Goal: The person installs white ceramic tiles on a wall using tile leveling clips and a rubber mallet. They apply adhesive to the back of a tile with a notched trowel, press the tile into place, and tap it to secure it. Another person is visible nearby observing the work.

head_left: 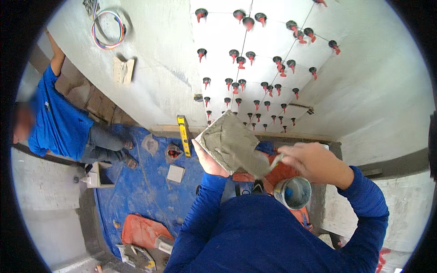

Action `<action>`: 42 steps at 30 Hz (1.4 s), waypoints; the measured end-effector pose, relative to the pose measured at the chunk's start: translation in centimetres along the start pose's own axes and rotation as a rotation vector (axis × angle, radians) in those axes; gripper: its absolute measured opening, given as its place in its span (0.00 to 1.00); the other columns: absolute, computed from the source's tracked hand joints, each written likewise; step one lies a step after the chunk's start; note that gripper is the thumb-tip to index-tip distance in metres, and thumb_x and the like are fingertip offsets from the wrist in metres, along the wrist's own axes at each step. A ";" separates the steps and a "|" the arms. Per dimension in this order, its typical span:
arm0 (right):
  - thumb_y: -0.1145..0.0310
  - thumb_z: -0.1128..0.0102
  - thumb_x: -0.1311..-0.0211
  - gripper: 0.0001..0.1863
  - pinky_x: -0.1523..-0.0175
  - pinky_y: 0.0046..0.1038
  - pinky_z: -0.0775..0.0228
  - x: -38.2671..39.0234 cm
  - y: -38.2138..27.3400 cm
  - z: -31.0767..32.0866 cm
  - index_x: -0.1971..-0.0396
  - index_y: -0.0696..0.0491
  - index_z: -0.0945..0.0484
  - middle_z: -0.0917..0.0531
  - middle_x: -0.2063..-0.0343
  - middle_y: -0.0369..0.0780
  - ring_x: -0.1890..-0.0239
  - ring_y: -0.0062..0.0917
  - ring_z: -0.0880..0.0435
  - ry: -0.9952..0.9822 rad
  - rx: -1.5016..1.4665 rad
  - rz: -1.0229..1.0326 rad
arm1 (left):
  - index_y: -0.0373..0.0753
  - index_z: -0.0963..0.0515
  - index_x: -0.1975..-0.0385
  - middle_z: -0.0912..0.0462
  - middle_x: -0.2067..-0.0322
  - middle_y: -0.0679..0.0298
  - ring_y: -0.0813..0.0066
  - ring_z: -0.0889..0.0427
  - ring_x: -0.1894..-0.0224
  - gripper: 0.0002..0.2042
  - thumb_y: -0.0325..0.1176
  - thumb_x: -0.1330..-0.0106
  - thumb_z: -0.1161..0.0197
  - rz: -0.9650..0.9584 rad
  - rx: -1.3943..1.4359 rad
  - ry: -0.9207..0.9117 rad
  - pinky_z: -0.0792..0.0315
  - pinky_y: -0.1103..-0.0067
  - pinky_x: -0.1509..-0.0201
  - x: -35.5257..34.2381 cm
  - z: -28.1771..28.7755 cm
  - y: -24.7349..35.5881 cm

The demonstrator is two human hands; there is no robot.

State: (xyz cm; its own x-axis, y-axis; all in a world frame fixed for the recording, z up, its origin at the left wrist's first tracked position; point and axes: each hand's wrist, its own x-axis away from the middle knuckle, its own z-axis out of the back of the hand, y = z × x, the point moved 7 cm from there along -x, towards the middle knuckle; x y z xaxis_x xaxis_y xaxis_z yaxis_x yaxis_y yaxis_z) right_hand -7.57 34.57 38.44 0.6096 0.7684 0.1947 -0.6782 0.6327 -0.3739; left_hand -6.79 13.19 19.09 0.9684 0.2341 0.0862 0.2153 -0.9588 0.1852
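A square tile (204, 135) rests on my left hand (210, 160), whose fingers grip its left edge. Grey mortar (227, 136) covers its upturned face in an uneven layer. My right hand (312, 161) is closed around the handle of a trowel (260, 166), its mortar-coated blade against the tile's right corner. The trowel is smeared by motion, so its exact outline is unclear. Beyond the tile, white wall tiles (221, 36) carry rows of black-and-red levelling clips (241, 62).
A bucket (292, 192) stands below my right forearm. On the blue tarp (145, 182) are a yellow spirit level (184, 135), a loose white tile (175, 173), a bag of red pieces (173, 153) and an orange sack (144, 231). A co-worker in blue (61, 118) stands left.
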 end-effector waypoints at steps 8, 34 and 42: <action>0.60 0.39 0.28 0.17 0.60 0.42 0.22 -4.0 0.5 -2.3 0.46 0.54 0.18 0.15 0.66 0.46 0.66 0.45 0.14 -0.139 0.232 0.041 | 0.37 0.36 0.26 0.30 0.28 0.51 0.49 0.29 0.29 0.45 0.73 0.26 0.60 0.133 0.110 0.032 0.36 0.52 0.25 0.9 2.9 -1.1; 0.63 0.36 0.32 0.27 0.64 0.41 0.23 3.9 6.4 -13.2 0.33 0.49 0.25 0.19 0.65 0.43 0.67 0.42 0.15 0.272 -0.025 -0.211 | 0.38 0.34 0.27 0.27 0.31 0.51 0.47 0.27 0.31 0.40 0.68 0.25 0.53 -0.147 0.016 0.119 0.33 0.49 0.28 -4.0 0.8 5.4; 0.61 0.37 0.36 0.32 0.51 0.50 0.25 2.4 18.5 -32.8 0.31 0.52 0.28 0.15 0.58 0.53 0.56 0.55 0.16 0.079 -0.386 -0.463 | 0.40 0.37 0.24 0.33 0.26 0.53 0.46 0.33 0.26 0.38 0.64 0.23 0.52 -0.306 -0.041 0.168 0.40 0.47 0.23 0.6 7.9 12.2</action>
State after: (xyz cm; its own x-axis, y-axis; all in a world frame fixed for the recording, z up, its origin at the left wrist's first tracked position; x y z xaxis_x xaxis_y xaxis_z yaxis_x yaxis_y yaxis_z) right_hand -5.16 44.97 2.26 0.8444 0.4030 0.3531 -0.1465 0.8076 -0.5713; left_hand -2.57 0.39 13.63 0.8246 0.5362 0.1803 0.4840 -0.8337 0.2660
